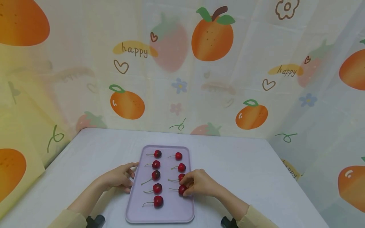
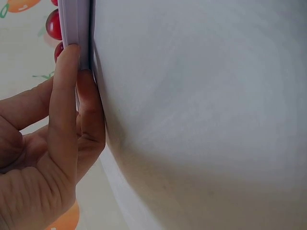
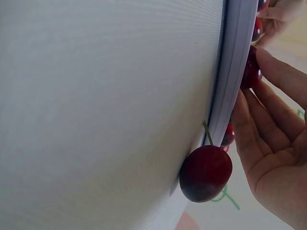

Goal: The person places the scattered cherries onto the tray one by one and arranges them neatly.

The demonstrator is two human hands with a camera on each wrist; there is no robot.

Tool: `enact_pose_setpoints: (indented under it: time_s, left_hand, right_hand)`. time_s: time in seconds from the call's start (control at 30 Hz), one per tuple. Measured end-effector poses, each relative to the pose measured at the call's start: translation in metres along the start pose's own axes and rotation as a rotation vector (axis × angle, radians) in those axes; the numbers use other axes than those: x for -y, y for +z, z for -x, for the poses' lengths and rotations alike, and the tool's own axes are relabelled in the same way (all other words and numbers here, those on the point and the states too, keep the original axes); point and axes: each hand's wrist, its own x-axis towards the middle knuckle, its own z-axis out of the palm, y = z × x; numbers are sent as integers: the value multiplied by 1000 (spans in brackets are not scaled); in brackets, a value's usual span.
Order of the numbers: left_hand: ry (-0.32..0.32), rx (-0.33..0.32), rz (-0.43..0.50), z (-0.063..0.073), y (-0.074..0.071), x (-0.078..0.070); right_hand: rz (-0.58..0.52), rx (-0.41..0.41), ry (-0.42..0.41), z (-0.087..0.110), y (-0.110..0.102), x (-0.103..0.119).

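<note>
A pale purple tray (image 1: 174, 212) lies on the white table, bearing two columns of red cherries with green stems. My right hand (image 1: 199, 183) pinches a cherry (image 1: 182, 190) between thumb and fingertips at the lower end of the right column, low over the tray by its right rim. Just above it, another cherry (image 1: 181, 178) is partly covered by the fingers. At the tray's left edge, my left hand (image 1: 118, 178) touches the side with its fingertips. The left wrist view shows fingers (image 2: 64, 105) against the rim.
One loose cherry (image 3: 206, 173) lies on the table outside the tray, close to its right side; my right hand hides it in the head view. The left column holds several cherries (image 1: 158, 201). A fruit-print curtain (image 1: 182, 95) surrounds the table (image 1: 242, 164).
</note>
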Motion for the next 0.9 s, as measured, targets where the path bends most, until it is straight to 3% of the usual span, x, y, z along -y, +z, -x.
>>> enact_pose_setpoints:
  time_s: [0.9]
  left_hand:
    - [-4,-4,8,1,0,0]
  right_hand:
    - [-15,-41,3,3,-8,-5]
